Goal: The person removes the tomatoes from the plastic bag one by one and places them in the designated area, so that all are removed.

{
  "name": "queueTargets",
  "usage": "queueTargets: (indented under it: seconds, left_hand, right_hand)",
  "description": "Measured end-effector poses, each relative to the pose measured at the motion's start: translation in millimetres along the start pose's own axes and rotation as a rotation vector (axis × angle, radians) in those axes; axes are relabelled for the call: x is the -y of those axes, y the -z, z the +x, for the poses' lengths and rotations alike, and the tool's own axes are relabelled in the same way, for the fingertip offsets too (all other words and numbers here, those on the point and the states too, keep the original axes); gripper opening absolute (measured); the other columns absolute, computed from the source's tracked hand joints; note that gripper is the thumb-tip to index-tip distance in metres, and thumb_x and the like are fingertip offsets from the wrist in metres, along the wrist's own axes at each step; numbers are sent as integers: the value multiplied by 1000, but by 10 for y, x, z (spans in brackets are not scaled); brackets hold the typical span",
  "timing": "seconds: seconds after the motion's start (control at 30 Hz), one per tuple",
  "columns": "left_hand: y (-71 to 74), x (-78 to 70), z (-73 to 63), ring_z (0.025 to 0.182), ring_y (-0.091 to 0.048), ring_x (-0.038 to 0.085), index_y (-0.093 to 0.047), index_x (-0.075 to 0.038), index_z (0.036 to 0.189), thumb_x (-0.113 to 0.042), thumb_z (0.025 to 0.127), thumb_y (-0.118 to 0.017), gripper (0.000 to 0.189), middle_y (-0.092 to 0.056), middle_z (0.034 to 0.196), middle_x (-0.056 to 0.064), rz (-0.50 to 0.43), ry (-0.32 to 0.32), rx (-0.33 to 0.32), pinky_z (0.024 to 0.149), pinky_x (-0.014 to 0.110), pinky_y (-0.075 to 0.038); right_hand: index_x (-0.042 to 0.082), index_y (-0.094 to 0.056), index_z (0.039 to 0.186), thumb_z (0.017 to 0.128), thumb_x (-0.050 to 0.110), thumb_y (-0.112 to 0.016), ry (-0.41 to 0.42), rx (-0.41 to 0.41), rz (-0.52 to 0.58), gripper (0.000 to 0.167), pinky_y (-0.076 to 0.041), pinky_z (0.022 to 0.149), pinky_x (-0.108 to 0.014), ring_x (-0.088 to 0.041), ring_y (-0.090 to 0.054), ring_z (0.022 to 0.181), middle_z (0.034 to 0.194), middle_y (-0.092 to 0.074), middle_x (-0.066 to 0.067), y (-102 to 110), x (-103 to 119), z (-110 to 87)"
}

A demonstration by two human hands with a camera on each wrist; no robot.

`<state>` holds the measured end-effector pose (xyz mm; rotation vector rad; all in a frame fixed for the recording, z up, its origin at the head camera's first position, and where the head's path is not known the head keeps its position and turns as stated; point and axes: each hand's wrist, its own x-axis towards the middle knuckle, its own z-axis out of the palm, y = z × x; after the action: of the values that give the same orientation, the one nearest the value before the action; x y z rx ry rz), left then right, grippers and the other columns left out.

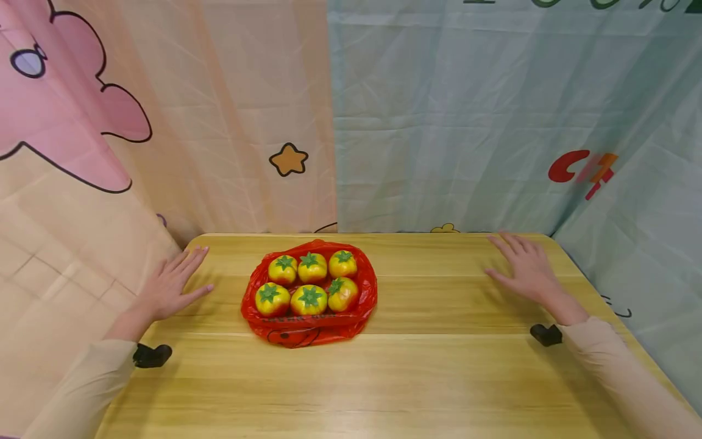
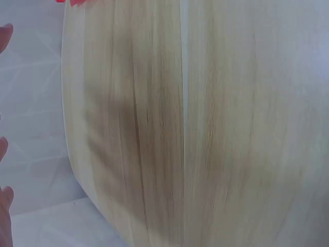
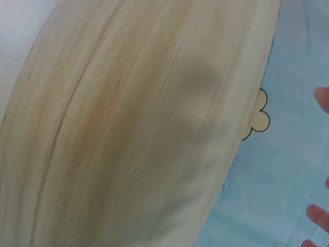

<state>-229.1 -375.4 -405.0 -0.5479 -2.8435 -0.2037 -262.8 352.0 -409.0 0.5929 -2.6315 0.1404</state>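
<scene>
A red plastic bag (image 1: 334,332) lies on the wooden table (image 1: 340,384), left of the middle. Grouped on it in two rows are several round yellow-and-red fruits (image 1: 309,300) with green star-shaped tops, looking like tomatoes or persimmons. My left hand (image 1: 171,285) is held over the table's left edge, fingers spread, apart from the bag. Over the right side my right hand (image 1: 523,268) also has its fingers extended, well away from the fruits. Both hands hold nothing. Fingertips (image 2: 4,198) show at the left border of the left wrist view, others (image 3: 320,215) at the right border of the right wrist view.
A printed cloth with an orange star (image 1: 288,160) hangs behind the table's far edge, and cloth also hangs along both sides. Black wrist mounts (image 1: 152,356) are strapped at the sleeve cuffs. Bare wood lies between the bag and my right hand.
</scene>
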Motion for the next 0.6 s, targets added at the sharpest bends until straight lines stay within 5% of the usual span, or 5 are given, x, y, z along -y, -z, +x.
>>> queueTargets:
  seconds: [0.23,0.6]
  left_hand:
    - [-32,-69,5,136,-33,46,-25,-10,153,-42,93,-56,74,-35,151,24,-45,-2,-30,112,63,-13]
    - [-80,-206,97,127,-41,49,-34,-4,148,-33,90,-64,71,-43,145,26,-149,3,-155,103,66,-25]
  right_hand:
    - [10,-43,141,79,30,-75,39,-48,10,73,-34,90,-66,-48,-46,115,136,-47,-24,-12,150,72]
    - [8,-49,136,71,23,-82,81,-137,80,75,-40,83,-63,-44,-52,108,127,-55,-20,-78,395,194]
